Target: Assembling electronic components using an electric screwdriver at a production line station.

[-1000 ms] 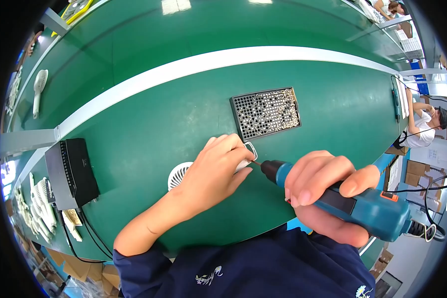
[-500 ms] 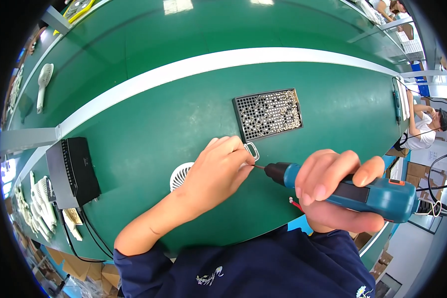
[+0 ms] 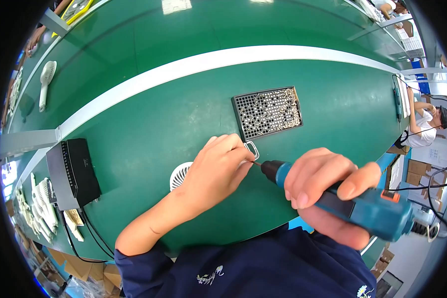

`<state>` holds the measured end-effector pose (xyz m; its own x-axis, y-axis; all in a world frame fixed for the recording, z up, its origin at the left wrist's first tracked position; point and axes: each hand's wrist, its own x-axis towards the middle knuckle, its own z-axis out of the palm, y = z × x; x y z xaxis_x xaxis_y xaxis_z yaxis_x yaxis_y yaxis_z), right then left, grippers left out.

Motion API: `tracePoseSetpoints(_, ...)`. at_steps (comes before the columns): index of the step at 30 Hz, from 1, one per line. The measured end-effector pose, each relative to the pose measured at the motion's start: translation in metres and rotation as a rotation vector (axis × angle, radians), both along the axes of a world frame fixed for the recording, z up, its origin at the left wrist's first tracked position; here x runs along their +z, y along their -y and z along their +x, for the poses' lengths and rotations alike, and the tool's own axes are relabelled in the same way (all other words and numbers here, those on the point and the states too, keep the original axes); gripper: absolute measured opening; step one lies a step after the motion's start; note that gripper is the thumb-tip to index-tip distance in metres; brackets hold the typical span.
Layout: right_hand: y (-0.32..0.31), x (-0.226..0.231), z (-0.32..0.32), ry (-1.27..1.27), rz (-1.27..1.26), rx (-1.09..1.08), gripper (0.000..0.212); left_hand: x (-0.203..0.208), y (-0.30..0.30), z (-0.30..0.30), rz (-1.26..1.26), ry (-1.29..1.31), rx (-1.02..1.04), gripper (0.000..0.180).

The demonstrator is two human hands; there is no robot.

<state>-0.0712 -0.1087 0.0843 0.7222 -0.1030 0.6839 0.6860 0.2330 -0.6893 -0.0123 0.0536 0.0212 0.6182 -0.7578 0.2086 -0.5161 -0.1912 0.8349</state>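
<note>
My left hand (image 3: 216, 169) is closed round the handle of a white handheld fan (image 3: 180, 175). Its round slatted grille sticks out on the left of the hand, and a pale loop (image 3: 252, 149) shows past the fingers on the right; the middle is hidden. In my right hand (image 3: 328, 191) is a teal electric screwdriver (image 3: 370, 211), gripped round its body and lying slantwise. Its thin bit points left and reaches my left fingertips; whether it touches a screw there cannot be seen.
Beyond my hands lies a black tray (image 3: 267, 113) with many small screws in its holes. A black box (image 3: 74, 171) with cables stands at left, beside several white fan parts (image 3: 43, 203). A white rail (image 3: 208, 57) crosses the green table. Another person (image 3: 427, 126) sits far right.
The screwdriver has shifted a little left and its rear end has dropped with my right hand. My left hand and the fan have hardly moved. A small red item near the table edge is now hidden.
</note>
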Motion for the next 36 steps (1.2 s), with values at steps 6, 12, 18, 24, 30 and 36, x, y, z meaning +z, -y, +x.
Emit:
tracePoseSetpoints(6, -0.008, -0.008, 0.002, 0.065, -0.035, -0.028, 0.061, 0.001, -0.003, 0.001, 0.030, -0.011, -0.013, 0.024)
tracePoseSetpoints(12, -0.004, -0.004, 0.000, -0.095, -0.059, 0.000, 0.060, 0.005, -0.002, 0.000, 0.087, 0.011, -0.002, 0.034)
tracePoseSetpoints(18, 0.001, -0.004, 0.001, -0.161, -0.094, 0.098, 0.061, 0.003, -0.002, -0.004, 0.126, 0.025, 0.039, 0.043)
tracePoseSetpoints(24, 0.006, 0.018, -0.011, -0.068, 0.087, -0.091, 0.060, 0.011, 0.005, -0.002, 0.111, 0.020, 0.001, 0.045)
tracePoseSetpoints(30, 0.051, 0.005, 0.003, -0.103, 0.294, -0.121, 0.053, 0.014, -0.006, -0.005, 0.239, 0.035, 0.006, 0.047)
tracePoseSetpoints(36, 0.089, -0.032, 0.009, -0.313, 0.691, -0.285, 0.045, 0.038, -0.019, -0.002, 0.393, 0.085, -0.022, 0.045)
